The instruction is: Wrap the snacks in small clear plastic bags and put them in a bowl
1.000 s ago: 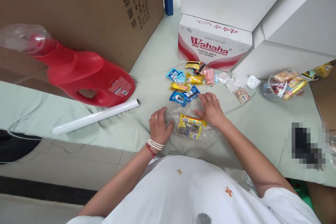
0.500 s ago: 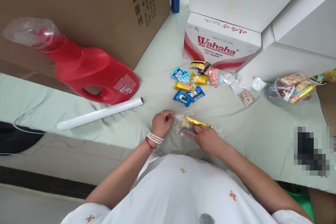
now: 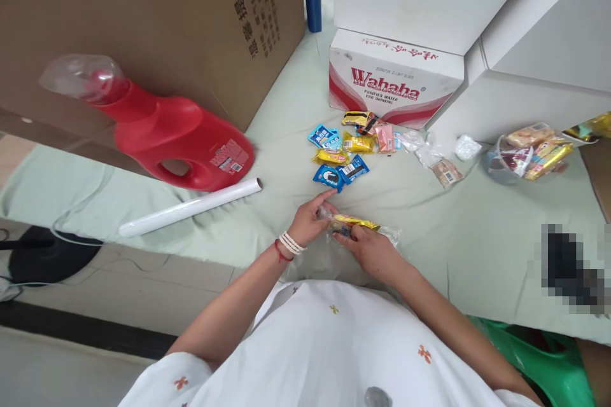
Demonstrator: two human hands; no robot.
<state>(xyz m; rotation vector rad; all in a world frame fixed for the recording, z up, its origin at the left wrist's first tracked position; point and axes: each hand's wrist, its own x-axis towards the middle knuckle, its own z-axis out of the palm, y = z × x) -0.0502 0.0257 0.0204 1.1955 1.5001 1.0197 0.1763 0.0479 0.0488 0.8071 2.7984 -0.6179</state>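
A clear plastic bag (image 3: 392, 235) lies on the green cloth close in front of my body, with a gold-yellow wrapped snack (image 3: 365, 223) and something darker in it. My left hand (image 3: 309, 221), wearing beaded bracelets, grips the bag's left end, its index finger reaching out toward the blue snack packets (image 3: 329, 177). My right hand (image 3: 375, 249) is closed over the bag and the yellow-wrapped snack from the right. Its fingertips are partly hidden, so whether it grips the snack or the film around it is hard to see.
Beyond lie yellow snack packets (image 3: 359, 143) by a Wahaha water carton (image 3: 396, 79). A filled snack tub (image 3: 499, 165) stands right, near crumpled clear wrappers (image 3: 424, 147). At left are a red detergent bottle (image 3: 186, 133), a white roll (image 3: 191, 206) and a large cardboard box (image 3: 191, 19).
My left hand has shifted right and slightly up, closer to my right hand, its index finger now stretched out. My right hand stays at the yellow snack. The camera view has shifted slightly.
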